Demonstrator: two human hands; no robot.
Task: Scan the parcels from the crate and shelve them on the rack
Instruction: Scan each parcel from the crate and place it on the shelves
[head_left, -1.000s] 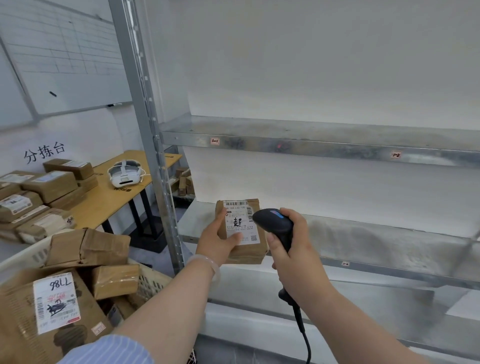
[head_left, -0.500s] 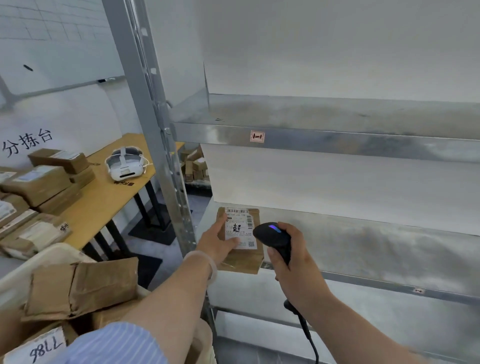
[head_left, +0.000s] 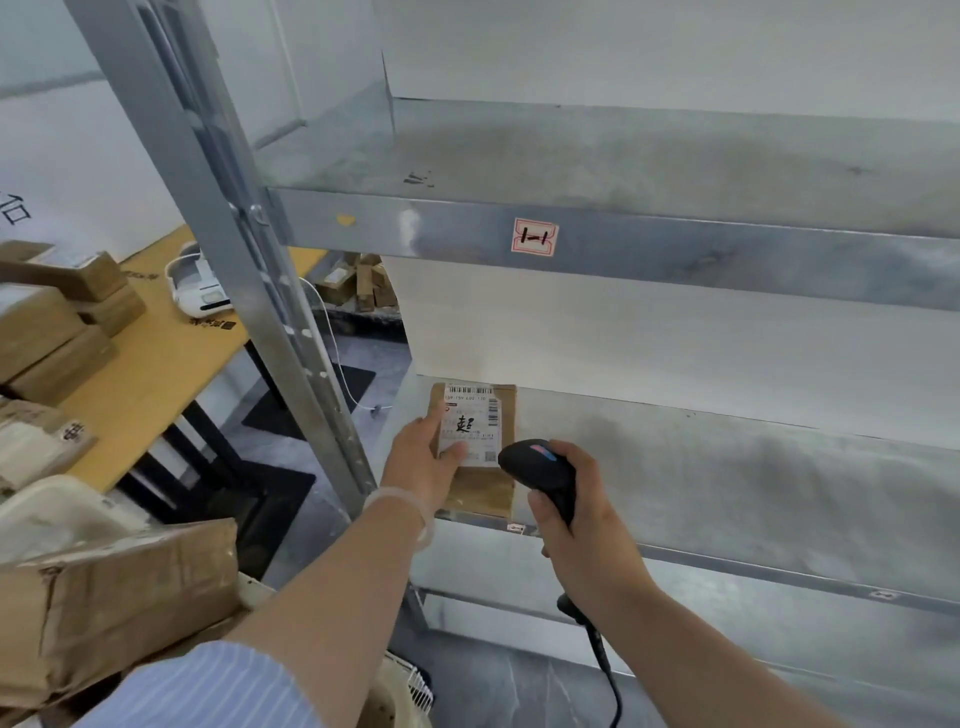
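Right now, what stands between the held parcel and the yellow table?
The rack's grey upright post, in the head view: parcel in the left hand on its right, table on its left.

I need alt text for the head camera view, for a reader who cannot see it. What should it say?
A person's left hand holds a small brown labelled parcel at the front edge of a metal rack shelf, while the right hand grips a black barcode scanner beside it. More cardboard parcels lie at lower left.
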